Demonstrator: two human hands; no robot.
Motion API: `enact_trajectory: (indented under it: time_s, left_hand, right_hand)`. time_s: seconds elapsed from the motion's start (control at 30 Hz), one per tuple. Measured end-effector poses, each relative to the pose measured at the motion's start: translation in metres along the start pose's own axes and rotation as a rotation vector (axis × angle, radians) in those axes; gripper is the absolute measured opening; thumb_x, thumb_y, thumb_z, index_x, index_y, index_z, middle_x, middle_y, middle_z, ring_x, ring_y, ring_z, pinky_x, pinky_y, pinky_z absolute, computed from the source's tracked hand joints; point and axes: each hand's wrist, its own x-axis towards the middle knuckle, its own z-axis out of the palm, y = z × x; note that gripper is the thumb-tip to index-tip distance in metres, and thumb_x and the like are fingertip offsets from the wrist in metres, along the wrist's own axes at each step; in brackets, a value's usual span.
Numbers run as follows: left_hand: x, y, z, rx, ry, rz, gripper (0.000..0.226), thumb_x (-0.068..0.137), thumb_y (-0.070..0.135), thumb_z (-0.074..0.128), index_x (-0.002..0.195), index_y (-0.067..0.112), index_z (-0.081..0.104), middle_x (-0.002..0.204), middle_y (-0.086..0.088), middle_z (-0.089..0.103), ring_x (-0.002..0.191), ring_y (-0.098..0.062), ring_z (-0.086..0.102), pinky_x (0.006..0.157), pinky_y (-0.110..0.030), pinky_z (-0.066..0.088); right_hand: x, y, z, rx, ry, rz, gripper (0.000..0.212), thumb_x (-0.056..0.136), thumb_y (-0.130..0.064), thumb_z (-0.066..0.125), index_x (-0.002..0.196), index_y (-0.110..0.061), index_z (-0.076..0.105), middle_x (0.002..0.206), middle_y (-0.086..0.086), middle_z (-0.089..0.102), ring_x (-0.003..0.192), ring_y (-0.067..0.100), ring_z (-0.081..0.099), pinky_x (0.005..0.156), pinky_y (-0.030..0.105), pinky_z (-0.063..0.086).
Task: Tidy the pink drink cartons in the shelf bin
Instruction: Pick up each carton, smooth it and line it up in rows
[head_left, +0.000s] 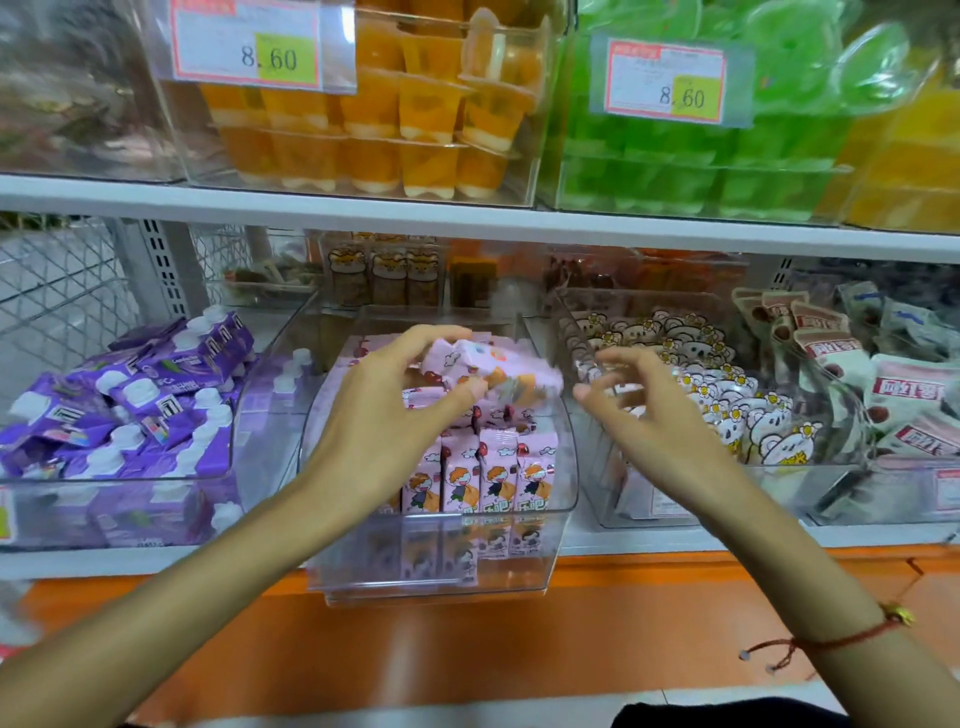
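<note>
Nearest the lens: two bare forearms reaching up over the orange shelf edge (519, 639), a red string bracelet (831, 642) on the right wrist. Beyond them, the clear shelf bin (441, 577), pulled partly forward off the shelf, with pink drink cartons (498, 473) standing upright in a front row and more lying loose behind. Left hand (395, 400) with its grip closed round one blurred pink carton (493, 369), held above the bin's middle. Right hand (639, 410) just beside that carton, grip released, fingers loosely curled, holding nothing.

Judged step: straightening loose cartons into rows, partway done. Next move likely calls for turning the held carton upright and seating it behind the front row, right hand steadying.

Alongside: purple cartons (130, 410) in the left bin, bear-print packs (691, 374) in the right one. Bin walls close on both sides, shelf board (467, 218) low overhead, so little room for lifting.
</note>
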Motion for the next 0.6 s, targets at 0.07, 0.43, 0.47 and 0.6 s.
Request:
enact_trajectory:
  time_s: [0.07, 0.43, 0.47, 0.6]
  left_hand:
    - [0.003, -0.002, 0.003, 0.072, -0.058, -0.044, 0.036, 0.080, 0.036, 0.072, 0.112, 0.037, 0.056, 0.117, 0.012, 0.062, 0.101, -0.004, 0.061, 0.089, -0.033, 0.052]
    - [0.055, 0.022, 0.020, 0.539, -0.367, 0.072, 0.036, 0.073, 0.050, 0.074, 0.104, 0.036, 0.061, 0.106, 0.010, 0.066, 0.095, -0.013, 0.064, 0.081, -0.033, 0.050]
    - [0.060, 0.020, 0.028, 0.597, -0.389, 0.080, 0.039, 0.074, 0.048, 0.075, 0.108, 0.033, 0.063, 0.110, 0.007, 0.065, 0.099, -0.015, 0.062, 0.078, -0.030, 0.047]
    - [0.068, 0.005, 0.050, 0.602, -0.396, 0.044, 0.048, 0.071, 0.041, 0.081, 0.112, 0.027, 0.060, 0.112, 0.006, 0.064, 0.093, -0.014, 0.062, 0.078, -0.033, 0.052]
  right_hand:
    - [-0.003, 0.007, 0.000, -0.070, -0.091, -0.006, 0.038, 0.091, -0.024, 0.061, 0.125, -0.020, 0.046, 0.098, -0.007, 0.054, 0.076, 0.007, 0.051, 0.067, 0.024, 0.042]
    - [-0.010, 0.016, 0.007, -0.106, -0.251, -0.081, 0.030, 0.094, -0.024, 0.055, 0.121, -0.032, 0.044, 0.097, -0.012, 0.054, 0.076, 0.006, 0.063, 0.072, 0.029, 0.051]
    - [-0.011, 0.016, 0.007, -0.110, -0.254, -0.083, 0.032, 0.094, -0.023, 0.055, 0.123, -0.031, 0.044, 0.098, -0.012, 0.054, 0.077, 0.007, 0.063, 0.074, 0.032, 0.052]
    - [-0.015, 0.014, 0.006, -0.114, -0.257, -0.099, 0.036, 0.095, -0.021, 0.053, 0.128, -0.029, 0.042, 0.101, -0.011, 0.054, 0.079, 0.010, 0.064, 0.077, 0.038, 0.053]
